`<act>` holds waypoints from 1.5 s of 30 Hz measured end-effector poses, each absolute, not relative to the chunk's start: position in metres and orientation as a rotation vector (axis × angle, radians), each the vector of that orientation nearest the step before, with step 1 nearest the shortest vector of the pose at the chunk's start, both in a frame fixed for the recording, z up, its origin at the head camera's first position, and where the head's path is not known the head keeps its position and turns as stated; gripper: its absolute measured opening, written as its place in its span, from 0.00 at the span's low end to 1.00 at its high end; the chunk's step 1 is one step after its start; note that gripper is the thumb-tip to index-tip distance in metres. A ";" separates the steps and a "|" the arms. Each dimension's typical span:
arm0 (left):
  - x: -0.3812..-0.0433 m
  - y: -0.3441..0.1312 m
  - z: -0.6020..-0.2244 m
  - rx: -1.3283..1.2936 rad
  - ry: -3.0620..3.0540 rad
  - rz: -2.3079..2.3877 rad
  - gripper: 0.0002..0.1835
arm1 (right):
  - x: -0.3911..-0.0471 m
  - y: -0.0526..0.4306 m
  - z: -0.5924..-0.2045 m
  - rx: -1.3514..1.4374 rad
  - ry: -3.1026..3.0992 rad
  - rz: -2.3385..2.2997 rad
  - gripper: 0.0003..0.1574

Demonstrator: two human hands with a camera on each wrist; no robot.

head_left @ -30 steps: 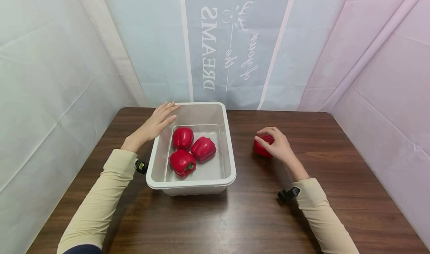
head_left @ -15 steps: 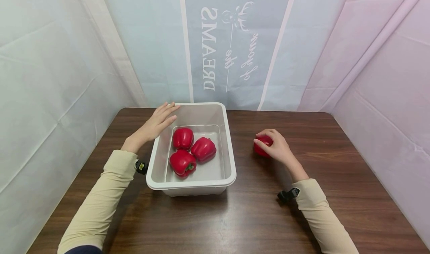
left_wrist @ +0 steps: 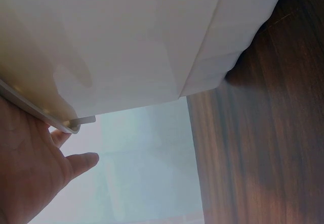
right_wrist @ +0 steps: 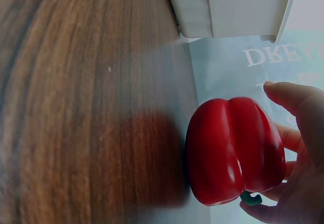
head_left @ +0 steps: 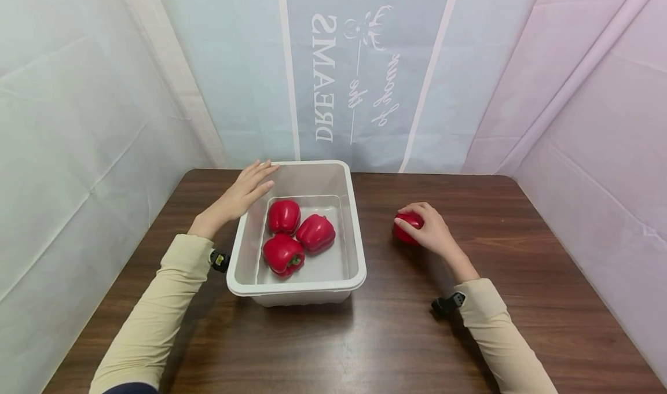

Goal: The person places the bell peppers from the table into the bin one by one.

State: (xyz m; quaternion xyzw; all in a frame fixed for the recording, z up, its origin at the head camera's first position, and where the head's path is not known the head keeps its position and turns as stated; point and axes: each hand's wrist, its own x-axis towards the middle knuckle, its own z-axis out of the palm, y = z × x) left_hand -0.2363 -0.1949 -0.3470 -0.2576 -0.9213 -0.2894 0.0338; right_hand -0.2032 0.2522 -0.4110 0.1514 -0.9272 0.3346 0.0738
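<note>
In the head view my left hand (head_left: 237, 197) rests at the left rim of a white plastic bin (head_left: 307, 286), fingers extended. Its palm lies along the bin's edge in the left wrist view. Inside the bin are three red bell peppers (head_left: 315, 233), one with its green stem showing. To the right, my right hand (head_left: 429, 229) cups another red bell pepper (right_wrist: 234, 153) on the table. Its fingers curve behind this pepper in the right wrist view, partly hidden. The thumb tip shows a small gap from the skin there, and the green stem points toward the hand.
A dark brown wooden table (head_left: 333, 348) carries the bin and the loose pepper. Behind it hangs a pale blue curtain (head_left: 365, 93) with white lettering. White fabric sheets (head_left: 78, 122) enclose both sides.
My right hand has shifted very slightly about the loose pepper, and a little more red shows between thumb and fingers. The left hand, the bin and its peppers stay in place.
</note>
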 end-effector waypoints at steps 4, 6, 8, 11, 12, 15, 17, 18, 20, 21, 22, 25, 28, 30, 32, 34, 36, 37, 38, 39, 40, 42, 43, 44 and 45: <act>-0.237 -0.195 -0.349 -0.789 -2.831 -0.892 0.30 | -0.204 0.253 -0.413 0.466 -2.774 0.994 0.21; -0.237 -0.195 -0.349 -0.787 -2.835 -0.896 0.30 | -0.204 0.253 -0.414 0.467 -2.780 0.993 0.22; -0.236 -0.195 -0.349 -0.788 -2.833 -0.896 0.30 | -0.204 0.253 -0.413 0.464 -2.792 0.993 0.22; -0.236 -0.195 -0.348 -0.788 -2.835 -0.898 0.30 | -0.204 0.252 -0.412 0.459 -2.805 0.993 0.23; -0.236 -0.195 -0.348 -0.787 -2.833 -0.895 0.30 | -0.204 0.252 -0.412 0.455 -2.807 0.993 0.24; -0.235 -0.195 -0.349 -0.785 -2.835 -0.897 0.30 | -0.204 0.252 -0.412 0.453 -2.813 0.987 0.24; -0.235 -0.195 -0.349 -0.783 -2.837 -0.895 0.29 | -0.204 0.252 -0.413 0.452 -2.818 0.981 0.25; -0.235 -0.195 -0.349 -0.783 -2.838 -0.897 0.29 | -0.204 0.252 -0.413 0.451 -2.821 0.981 0.25; -0.235 -0.195 -0.348 -0.782 -2.839 -0.902 0.30 | -0.205 0.252 -0.413 0.449 -2.828 0.975 0.26; -0.235 -0.195 -0.348 -0.783 -2.840 -0.904 0.30 | -0.205 0.252 -0.413 0.448 -2.831 0.974 0.27; -0.236 -0.195 -0.347 -0.785 -2.841 -0.905 0.30 | -0.205 0.252 -0.414 0.446 -2.834 0.973 0.27; -0.236 -0.195 -0.346 -0.786 -2.843 -0.908 0.30 | -0.206 0.252 -0.414 0.437 -2.845 0.972 0.29; -0.235 -0.195 -0.345 -0.783 -2.845 -0.909 0.30 | -0.206 0.252 -0.415 0.428 -2.854 0.969 0.30; -0.235 -0.195 -0.345 -0.783 -2.844 -0.908 0.29 | -0.206 0.252 -0.415 0.428 -2.858 0.967 0.31; -0.235 -0.195 -0.345 -0.785 -2.842 -0.908 0.29 | -0.206 0.251 -0.415 0.430 -2.862 0.961 0.31; -0.235 -0.195 -0.345 -0.785 -2.839 -0.907 0.29 | -0.206 0.251 -0.415 0.432 -2.865 0.956 0.32; -0.235 -0.195 -0.346 -0.787 -2.840 -0.907 0.30 | -0.205 0.250 -0.415 0.432 -2.868 0.950 0.32; -0.236 -0.195 -0.346 -0.786 -2.841 -0.910 0.30 | -0.205 0.250 -0.415 0.434 -2.869 0.944 0.32; -0.235 -0.195 -0.346 -0.785 -2.841 -0.912 0.30 | -0.205 0.250 -0.415 0.437 -2.870 0.937 0.32; -0.236 -0.195 -0.346 -0.786 -2.843 -0.914 0.30 | -0.205 0.250 -0.415 0.440 -2.871 0.931 0.32; -0.236 -0.195 -0.346 -0.785 -2.844 -0.915 0.30 | -0.205 0.250 -0.416 0.443 -2.872 0.924 0.32; -0.235 -0.195 -0.346 -0.784 -2.846 -0.917 0.30 | -0.205 0.250 -0.416 0.448 -2.876 0.909 0.32; -0.235 -0.195 -0.347 -0.786 -2.846 -0.916 0.30 | -0.205 0.250 -0.416 0.449 -2.879 0.902 0.32; -0.235 -0.195 -0.347 -0.785 -2.846 -0.916 0.30 | -0.205 0.250 -0.416 0.449 -2.881 0.898 0.33; -0.235 -0.195 -0.347 -0.787 -2.847 -0.915 0.30 | -0.205 0.250 -0.416 0.447 -2.885 0.895 0.33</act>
